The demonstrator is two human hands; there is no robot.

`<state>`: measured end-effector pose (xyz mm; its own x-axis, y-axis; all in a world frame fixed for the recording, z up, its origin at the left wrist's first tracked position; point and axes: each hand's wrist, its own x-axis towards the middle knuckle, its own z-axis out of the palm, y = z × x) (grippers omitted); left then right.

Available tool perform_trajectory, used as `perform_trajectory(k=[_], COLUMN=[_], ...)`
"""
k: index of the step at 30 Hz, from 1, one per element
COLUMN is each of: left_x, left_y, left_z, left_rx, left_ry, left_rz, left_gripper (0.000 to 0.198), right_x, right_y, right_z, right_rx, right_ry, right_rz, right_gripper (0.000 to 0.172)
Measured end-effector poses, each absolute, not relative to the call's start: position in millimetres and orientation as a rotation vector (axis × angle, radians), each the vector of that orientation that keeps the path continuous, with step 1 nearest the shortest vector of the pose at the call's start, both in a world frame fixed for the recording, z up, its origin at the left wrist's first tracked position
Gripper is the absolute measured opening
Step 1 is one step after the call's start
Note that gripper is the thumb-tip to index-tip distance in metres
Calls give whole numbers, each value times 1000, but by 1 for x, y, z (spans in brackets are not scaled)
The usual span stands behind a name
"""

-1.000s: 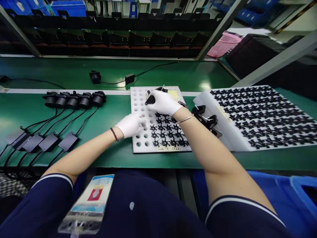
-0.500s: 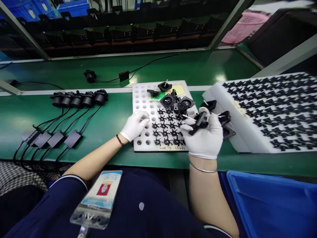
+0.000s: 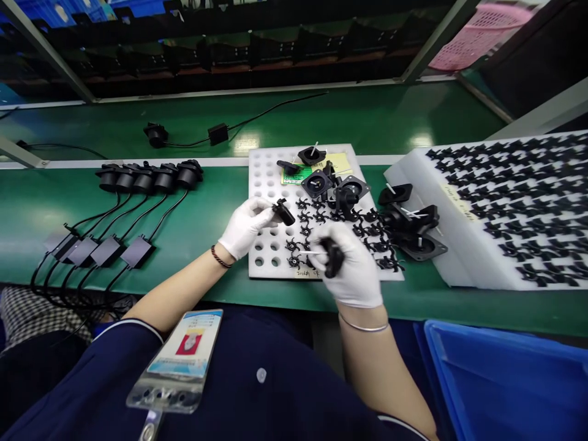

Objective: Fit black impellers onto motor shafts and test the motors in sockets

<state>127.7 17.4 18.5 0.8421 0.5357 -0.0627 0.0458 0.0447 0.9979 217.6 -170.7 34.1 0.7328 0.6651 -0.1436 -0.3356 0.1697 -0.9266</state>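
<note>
1. The left hand [image 3: 245, 228], in a white glove, is raised over a white perforated foam board [image 3: 261, 177]. Its fingers [image 3: 264, 208] are pinched together on a small black plastic part [image 3: 283, 212].
2. The right hand [image 3: 351, 266], also gloved, is over the board's near edge. Its fingers [image 3: 324, 248] are clamped on a black part with a thin white pin [image 3: 333, 257].
3. Black star-shaped rotors [image 3: 303, 229] lie on the board, with square-flanged black housings [image 3: 316, 184] beyond them.
4. A white foam block [image 3: 454, 269] packed with more black parts sits to the right on the green tabletop [image 3: 367, 122].
5. To the left, a row of black cylindrical units [image 3: 147, 179] trails cables to flat black boxes [image 3: 136, 252].
6. A blue plastic bin [image 3: 505, 386] sits below the tabletop's near edge, at right.
</note>
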Motion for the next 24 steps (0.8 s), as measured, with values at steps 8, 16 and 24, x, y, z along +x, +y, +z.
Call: perform_trajectory(k=[8, 16, 24], left_x=[84, 74, 68], left_y=[10, -15, 4], left_z=[32, 26, 20], left_rx=[1305, 845, 861], left_ry=[529, 440, 427], left_rz=[478, 486, 542], left_gripper=[49, 59, 53], right_x=[180, 163, 163], right_y=[-127, -116, -115], right_z=[34, 20, 28], right_rx=[-1526, -1538, -1558], right_ry=[-659, -936, -911], right_rz=[565, -100, 232], right_gripper=[32, 12, 16])
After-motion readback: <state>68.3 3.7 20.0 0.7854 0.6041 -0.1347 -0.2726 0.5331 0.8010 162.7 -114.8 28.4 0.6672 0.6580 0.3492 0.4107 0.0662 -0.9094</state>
